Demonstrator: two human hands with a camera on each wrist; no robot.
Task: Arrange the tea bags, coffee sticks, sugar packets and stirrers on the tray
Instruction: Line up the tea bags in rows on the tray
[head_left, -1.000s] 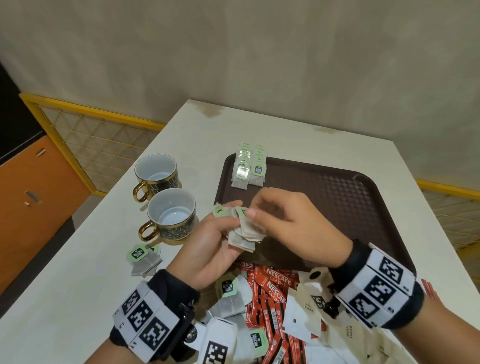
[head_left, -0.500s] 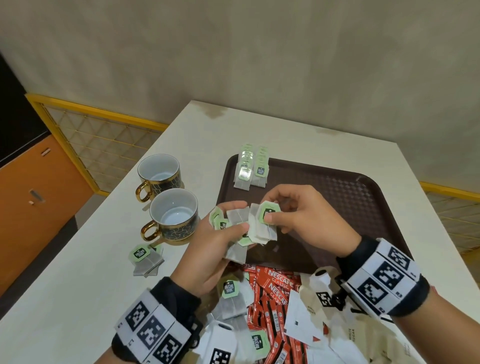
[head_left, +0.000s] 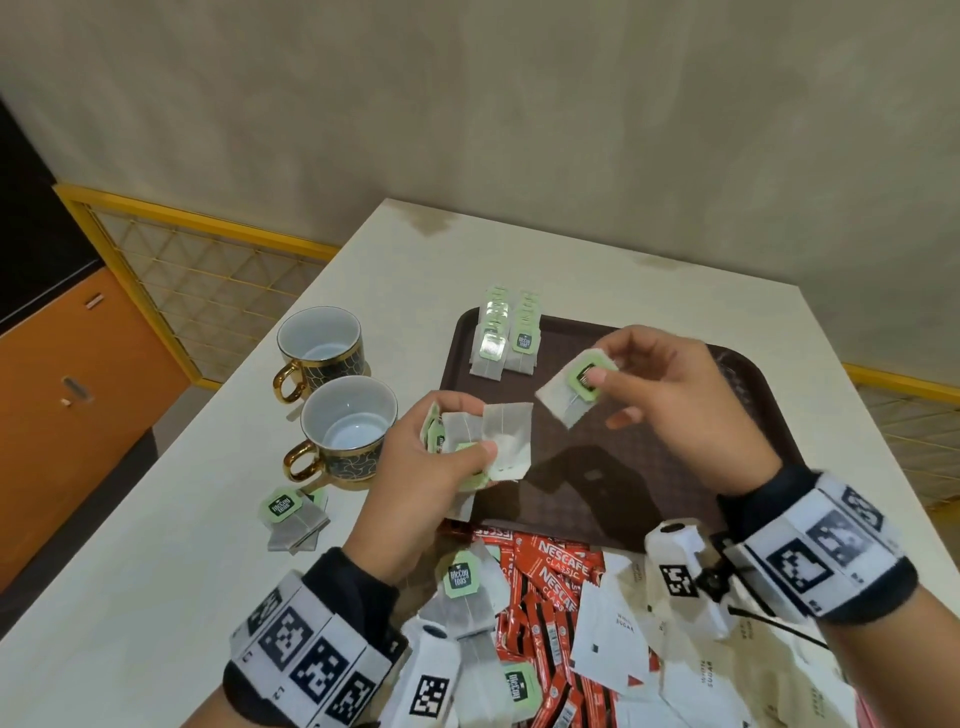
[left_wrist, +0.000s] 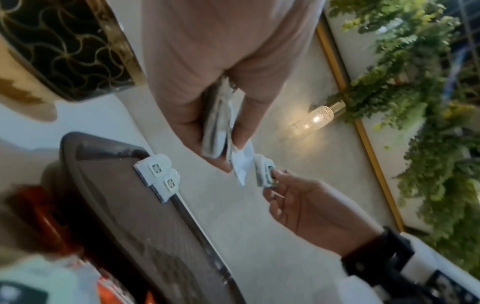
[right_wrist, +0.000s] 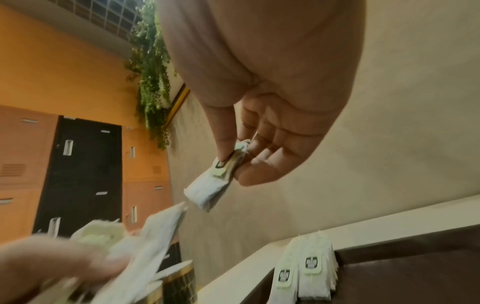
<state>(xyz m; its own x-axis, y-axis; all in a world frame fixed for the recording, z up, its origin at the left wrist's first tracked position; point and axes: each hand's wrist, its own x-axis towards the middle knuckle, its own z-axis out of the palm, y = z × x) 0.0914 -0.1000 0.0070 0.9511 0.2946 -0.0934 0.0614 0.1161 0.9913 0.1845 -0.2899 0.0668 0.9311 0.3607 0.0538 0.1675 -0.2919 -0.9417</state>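
1. Head view: our right hand (head_left: 670, 395) pinches one tea bag (head_left: 574, 387) by its tag above the tray (head_left: 727, 467); our left hand (head_left: 441, 457) grips a small bunch of tea bags (head_left: 493, 441). We think the thin bag may swing and land crooked beside the row of tea bags (head_left: 506, 338).
2. Left wrist view: the bunch fans between thumb and fingers; one bag could slide out.
3. Right wrist view: only the tag is pinched, so the string may unwind.

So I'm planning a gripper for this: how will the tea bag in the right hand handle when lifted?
Probably floppy: the tea bag hangs tilted from the tag pinched by the right hand. Likely very light, since thumb and fingertip alone carry it. Its thin paper looks easily torn.
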